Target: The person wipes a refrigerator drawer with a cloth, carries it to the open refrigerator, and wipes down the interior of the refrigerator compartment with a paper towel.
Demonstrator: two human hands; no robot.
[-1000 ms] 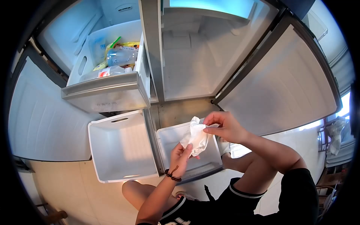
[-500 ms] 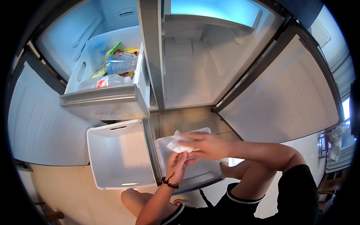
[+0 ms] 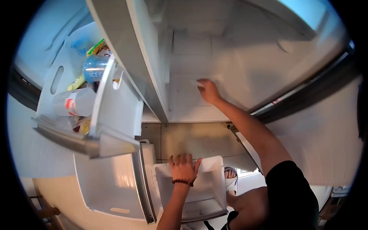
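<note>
My right hand [image 3: 209, 91] reaches into the right-hand fridge compartment [image 3: 230, 57]. It is closed and slightly blurred, with a small bit of a white wipe [image 3: 199, 82] showing at the fingertips; the rest of the wipe is hidden by the hand. Below, my left hand [image 3: 184, 168] rests with fingers spread over the far rim of a white drawer bin [image 3: 212, 165] on the floor. A dark beaded bracelet [image 3: 184, 182] circles the left wrist.
At the left, a pulled-out freezer drawer [image 3: 119, 111] holds a plastic bottle [image 3: 74, 102], a blue ice cup [image 3: 95, 69] and packets. Another white bin [image 3: 107, 184] stands on the floor beneath it. An open fridge door [image 3: 318, 134] fills the right side.
My right hand has moved up and forward from the floor bin into the compartment with the wipe. My left hand has left the wipe and now lies on the bin's rim. The view has shifted closer.
</note>
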